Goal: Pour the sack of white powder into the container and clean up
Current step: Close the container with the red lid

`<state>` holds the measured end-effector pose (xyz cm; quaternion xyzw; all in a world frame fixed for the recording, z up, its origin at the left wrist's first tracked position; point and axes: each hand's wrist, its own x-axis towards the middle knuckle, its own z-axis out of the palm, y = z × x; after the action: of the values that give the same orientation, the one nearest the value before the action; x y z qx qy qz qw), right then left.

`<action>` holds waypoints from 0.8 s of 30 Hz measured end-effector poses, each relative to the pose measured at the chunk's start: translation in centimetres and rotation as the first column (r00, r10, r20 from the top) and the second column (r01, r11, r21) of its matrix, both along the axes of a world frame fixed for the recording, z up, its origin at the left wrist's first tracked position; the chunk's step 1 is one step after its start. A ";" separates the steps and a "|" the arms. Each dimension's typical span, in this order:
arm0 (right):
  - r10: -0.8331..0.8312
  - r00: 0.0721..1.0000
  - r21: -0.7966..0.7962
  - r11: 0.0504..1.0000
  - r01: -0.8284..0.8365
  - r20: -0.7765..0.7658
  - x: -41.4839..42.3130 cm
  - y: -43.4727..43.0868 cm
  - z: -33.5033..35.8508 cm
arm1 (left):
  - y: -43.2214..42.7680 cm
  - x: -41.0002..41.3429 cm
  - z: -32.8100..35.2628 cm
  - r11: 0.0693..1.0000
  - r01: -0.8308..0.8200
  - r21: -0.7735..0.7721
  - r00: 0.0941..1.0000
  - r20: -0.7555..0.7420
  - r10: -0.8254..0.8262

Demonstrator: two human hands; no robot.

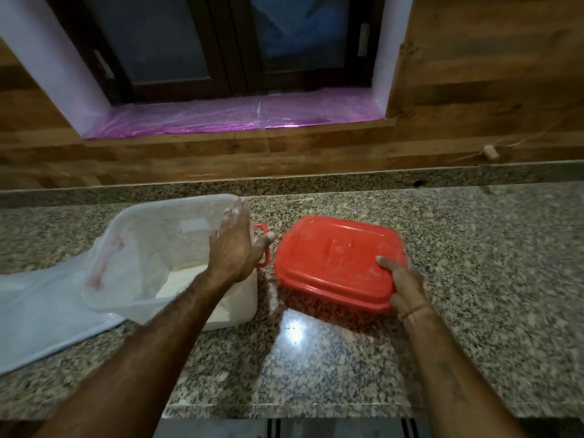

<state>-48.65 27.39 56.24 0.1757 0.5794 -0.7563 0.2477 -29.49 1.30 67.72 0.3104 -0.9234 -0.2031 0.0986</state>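
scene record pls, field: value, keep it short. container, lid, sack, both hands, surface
container: clear plastic tub with red side handle, uncovered, white powder inside
lid: red lid, off the tub, to its right, near edge raised off the counter
sack: translucent sack, lying flat on the counter, left of the tub
left hand: left hand open, fingers spread, at the tub's right rim; contact unclear
right hand: right hand gripping the lid's near right corner
surface: speckled granite counter
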 end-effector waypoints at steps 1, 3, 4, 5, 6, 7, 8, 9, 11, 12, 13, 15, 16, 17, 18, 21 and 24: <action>-0.015 1.000 -0.033 0.999 0.014 -0.001 -0.7 0.6 0.5 | -0.1 0.0 0.1 1.000 0.000 0.025 1.000 0.003 0.000; -0.002 1.000 -0.094 0.996 0.001 -0.008 -1.8 1.4 2.1 | -0.3 0.1 0.6 0.995 0.006 0.099 1.000 0.008 -0.007; 0.016 0.999 -0.117 0.993 -0.019 -0.029 -2.2 1.5 3.1 | -0.4 0.2 1.0 0.988 0.008 0.156 1.000 -0.006 -0.007; 0.035 0.998 -0.134 0.990 -0.042 -0.059 -2.3 1.3 4.3 | -0.4 0.4 1.8 0.974 0.008 0.226 0.999 -0.052 0.003; 0.059 0.994 -0.156 0.985 -0.074 -0.097 -2.2 0.9 5.7 | -0.5 0.7 2.7 0.948 0.006 0.319 0.992 -0.121 0.035; 0.085 0.986 -0.178 0.978 -0.110 -0.141 -2.0 0.3 7.1 | -0.3 0.9 3.9 0.913 0.022 0.407 0.975 -0.211 0.070; 0.117 0.975 -0.197 0.968 -0.155 -0.189 -1.6 -0.5 8.4 | -0.3 1.0 5.0 0.869 0.063 0.490 0.946 -0.307 0.104; 0.151 0.960 -0.199 0.959 -0.200 -0.235 -0.9 -1.6 9.8 | -0.3 1.2 6.2 0.831 0.110 0.546 0.913 -0.387 0.133; 0.214 0.928 -0.181 0.944 -0.277 -0.304 0.9 -4.1 12.1 | -1.5 1.8 8.0 0.781 0.157 0.605 0.861 -0.471 0.191; 0.239 0.915 -0.179 0.935 -0.307 -0.325 2.0 -5.5 13.1 | -2.6 2.3 8.5 0.778 0.143 0.612 0.847 -0.482 0.223; 0.253 0.905 -0.176 0.929 -0.327 -0.343 3.1 -7.1 13.9 | -3.8 3.3 9.0 0.788 0.116 0.605 0.839 -0.485 0.249; 0.281 0.879 -0.169 0.915 -0.367 -0.386 5.7 -10.3 15.1 | -6.6 5.8 9.2 0.799 0.049 0.599 0.817 -0.485 0.314; 0.295 0.867 -0.144 0.915 -0.377 -0.401 7.1 -11.9 15.4 | -8.3 7.3 8.9 0.808 0.000 0.589 0.809 -0.475 0.347; 0.311 0.852 -0.100 0.918 -0.384 -0.420 8.5 -13.5 15.5 | -9.5 9.0 8.9 0.813 -0.040 0.581 0.801 -0.467 0.373; 0.323 0.834 -0.049 0.922 -0.383 -0.447 9.9 -15.3 15.4 | -11.1 10.7 8.5 0.810 -0.064 0.584 0.798 -0.457 0.393; 0.368 0.767 0.127 0.925 -0.357 -0.526 13.4 -19.3 14.6 | -14.3 14.6 7.2 0.796 -0.134 0.591 0.793 -0.417 0.443; 0.463 0.698 0.323 0.885 -0.335 -0.546 16.1 -21.5 14.5 | -16.5 16.8 5.3 0.789 -0.222 0.573 0.801 -0.354 0.482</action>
<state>-32.58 5.93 70.75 -0.1837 0.7240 -0.6377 0.1880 -12.70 -15.17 73.06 0.4367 -0.7050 -0.4846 0.2783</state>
